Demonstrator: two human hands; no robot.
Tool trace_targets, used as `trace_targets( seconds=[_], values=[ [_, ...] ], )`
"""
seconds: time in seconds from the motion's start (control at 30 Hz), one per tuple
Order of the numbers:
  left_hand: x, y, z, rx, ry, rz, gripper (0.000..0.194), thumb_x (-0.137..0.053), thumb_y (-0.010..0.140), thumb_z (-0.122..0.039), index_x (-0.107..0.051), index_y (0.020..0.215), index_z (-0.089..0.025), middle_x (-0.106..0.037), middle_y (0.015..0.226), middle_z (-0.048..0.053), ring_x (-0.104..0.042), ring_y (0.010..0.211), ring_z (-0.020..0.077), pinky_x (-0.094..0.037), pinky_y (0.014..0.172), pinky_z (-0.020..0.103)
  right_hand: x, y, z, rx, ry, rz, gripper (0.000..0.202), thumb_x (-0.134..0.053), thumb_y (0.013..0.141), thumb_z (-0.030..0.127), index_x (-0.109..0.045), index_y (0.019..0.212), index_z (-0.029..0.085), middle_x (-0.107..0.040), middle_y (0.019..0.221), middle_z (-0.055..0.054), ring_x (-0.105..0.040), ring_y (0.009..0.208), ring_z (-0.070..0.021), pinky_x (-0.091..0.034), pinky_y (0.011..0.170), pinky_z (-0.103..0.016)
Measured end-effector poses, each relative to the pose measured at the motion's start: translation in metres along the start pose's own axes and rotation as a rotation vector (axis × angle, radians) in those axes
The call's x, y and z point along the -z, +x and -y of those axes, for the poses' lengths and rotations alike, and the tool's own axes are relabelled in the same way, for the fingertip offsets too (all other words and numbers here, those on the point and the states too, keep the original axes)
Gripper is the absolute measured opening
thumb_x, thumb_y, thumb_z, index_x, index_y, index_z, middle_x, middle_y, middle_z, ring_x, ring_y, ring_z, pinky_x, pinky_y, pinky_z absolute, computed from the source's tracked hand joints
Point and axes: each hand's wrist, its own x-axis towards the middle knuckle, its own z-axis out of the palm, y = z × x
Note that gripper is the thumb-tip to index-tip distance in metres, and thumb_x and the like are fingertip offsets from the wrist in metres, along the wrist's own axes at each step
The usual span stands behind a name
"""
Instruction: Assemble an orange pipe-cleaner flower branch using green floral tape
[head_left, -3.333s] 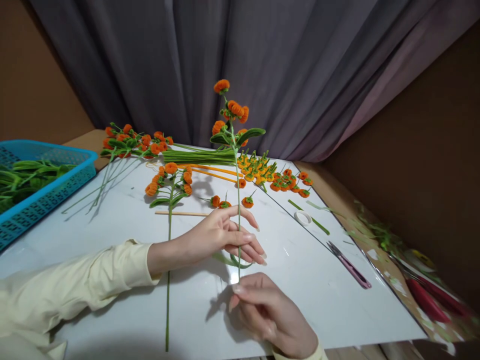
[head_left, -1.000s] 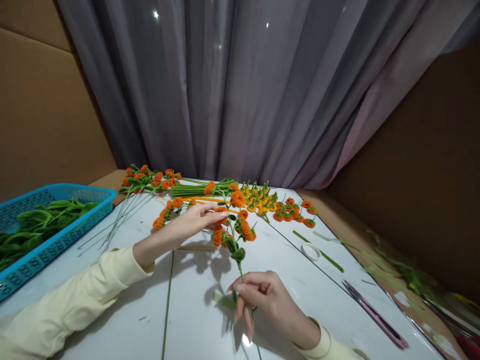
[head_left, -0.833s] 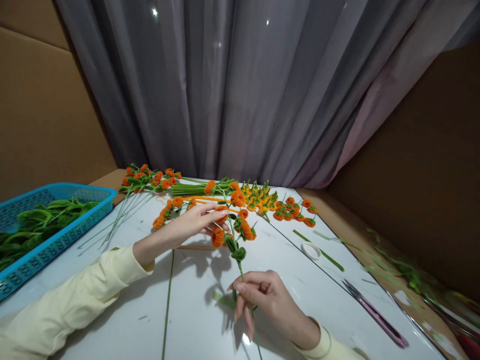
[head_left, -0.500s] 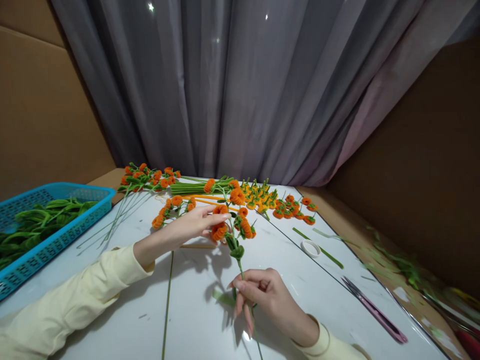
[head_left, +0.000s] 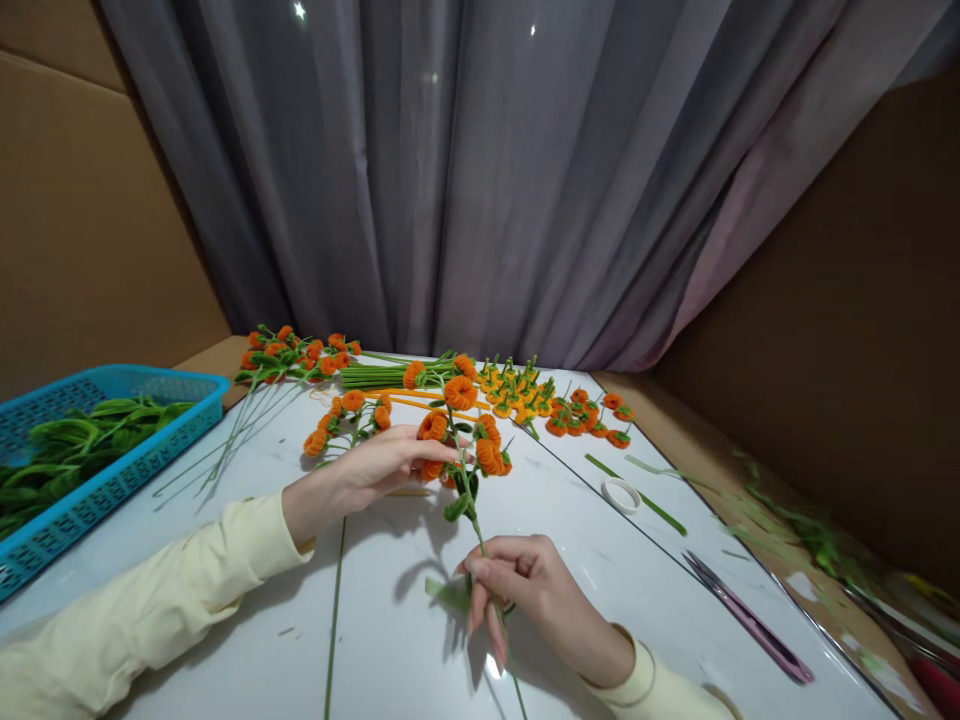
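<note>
An artificial flower spray [head_left: 460, 394], with fuzzy orange pumpkin-like heads and green leaves, is held upright above the white table. My right hand [head_left: 536, 595] pinches its thin green stem below the leaves, thumb against fingers. Up among the lower left heads, my left hand [head_left: 394, 462] has its fingers closed around a flower and its branch; the fingertips are partly hidden. A similar orange spray [head_left: 324, 436] lies just behind my left hand. Beneath the stem, a pale green strip [head_left: 448, 596] rests by my right hand.
A blue basket [head_left: 161, 455] of green leaves stands left. More orange sprays [head_left: 274, 352], green stems [head_left: 375, 376], yellow pieces [head_left: 517, 390] and orange heads [head_left: 577, 415] line the back. At right lie a white ring [head_left: 621, 496] and pink-handled scissors [head_left: 750, 620].
My left hand has shifted slightly down and right among the flower heads, its fingers closer in. The upper heads have tilted a little left. My right hand has stayed on the stem.
</note>
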Motion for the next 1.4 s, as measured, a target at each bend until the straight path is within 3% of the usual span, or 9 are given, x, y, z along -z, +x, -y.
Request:
trace_targets(
  seconds=[0.2,0.47,0.63,0.87,0.97,1.03,1.17,1.27,1.4],
  values=[
    [-0.003,-0.001,-0.001,0.029,-0.097,-0.008,0.023,-0.079,0.061,-0.027,-0.068,0.078,-0.015,-0.067,0.081,0.004,-0.062,0.087,0.0220,-0.049,0.078,0.034,0.001,0.001,0.000,-0.022,0.109,0.024,0.035,-0.066,0.080,0.043,-0.064,0.077,0.008,-0.070,0.060,-0.009,-0.058,0.035,-0.0117,-0.035,0.038,-0.020],
    [-0.002,0.001,-0.002,0.073,-0.256,0.054,0.013,-0.076,0.059,-0.018,-0.063,0.059,-0.018,-0.063,0.070,0.001,-0.057,0.070,0.0154,-0.047,0.074,0.029,0.006,0.006,-0.002,-0.047,0.242,0.016,0.029,-0.068,0.078,0.036,-0.066,0.077,0.008,-0.071,0.061,-0.010,-0.056,0.033,-0.0102,-0.037,0.036,-0.019],
    [0.006,0.003,-0.004,0.046,-0.286,0.227,0.010,-0.070,0.069,-0.026,-0.066,0.075,-0.019,-0.067,0.083,0.002,-0.060,0.083,0.0214,-0.046,0.081,0.033,0.007,0.005,-0.003,-0.016,0.233,0.015,0.030,-0.068,0.079,0.037,-0.065,0.076,0.008,-0.069,0.059,-0.009,-0.054,0.031,-0.0094,-0.036,0.034,-0.018],
    [0.016,0.016,-0.004,0.071,-0.283,0.222,0.035,-0.058,0.079,-0.050,-0.068,0.085,-0.017,-0.068,0.091,0.006,-0.061,0.085,0.0216,-0.048,0.076,0.031,0.014,0.003,-0.002,0.037,0.192,-0.007,0.030,-0.066,0.082,0.037,-0.065,0.076,0.008,-0.069,0.058,-0.008,-0.053,0.031,-0.0084,-0.037,0.038,-0.019],
    [0.030,0.018,-0.019,0.111,-0.315,0.216,0.042,-0.054,0.081,-0.051,-0.065,0.098,-0.013,-0.068,0.100,0.011,-0.063,0.091,0.0234,-0.049,0.078,0.032,0.019,0.004,0.009,0.070,0.159,-0.048,0.030,-0.065,0.082,0.039,-0.065,0.078,0.009,-0.069,0.058,-0.007,-0.053,0.032,-0.0086,-0.038,0.039,-0.020],
    [0.048,0.012,-0.039,0.067,-0.329,0.149,0.043,-0.052,0.084,-0.045,-0.062,0.104,-0.009,-0.066,0.109,0.015,-0.061,0.102,0.0254,-0.048,0.082,0.033,0.019,0.008,0.024,0.092,0.137,-0.068,0.028,-0.065,0.082,0.038,-0.065,0.078,0.010,-0.069,0.059,-0.006,-0.054,0.033,-0.0090,-0.039,0.039,-0.020],
    [0.097,-0.026,-0.088,-0.288,-0.443,-0.191,0.018,-0.052,0.084,-0.027,-0.059,0.095,-0.015,-0.067,0.107,0.008,-0.060,0.104,0.0209,-0.044,0.091,0.034,0.008,0.037,0.064,0.141,0.083,-0.015,0.023,-0.067,0.081,0.034,-0.065,0.078,0.011,-0.068,0.061,-0.004,-0.060,0.041,-0.0106,-0.046,0.045,-0.021],
    [0.129,-0.069,-0.112,-0.520,-0.457,-0.322,0.011,-0.048,0.087,-0.023,-0.056,0.087,-0.015,-0.068,0.098,0.002,-0.058,0.102,0.0153,-0.039,0.094,0.031,-0.013,0.085,0.091,0.167,0.058,0.051,0.019,-0.064,0.085,0.028,-0.065,0.080,0.010,-0.068,0.063,-0.004,-0.062,0.045,-0.0110,-0.048,0.046,-0.021],
    [0.154,-0.120,-0.119,-0.819,-0.492,-0.455,0.008,-0.048,0.087,-0.016,-0.055,0.084,-0.016,-0.068,0.089,-0.001,-0.058,0.096,0.0122,-0.039,0.090,0.030,-0.062,0.173,0.115,0.113,-0.055,0.075,0.026,-0.044,0.096,0.014,-0.060,0.077,0.010,-0.066,0.060,-0.003,-0.063,0.050,-0.0097,-0.053,0.058,-0.021]
  ],
)
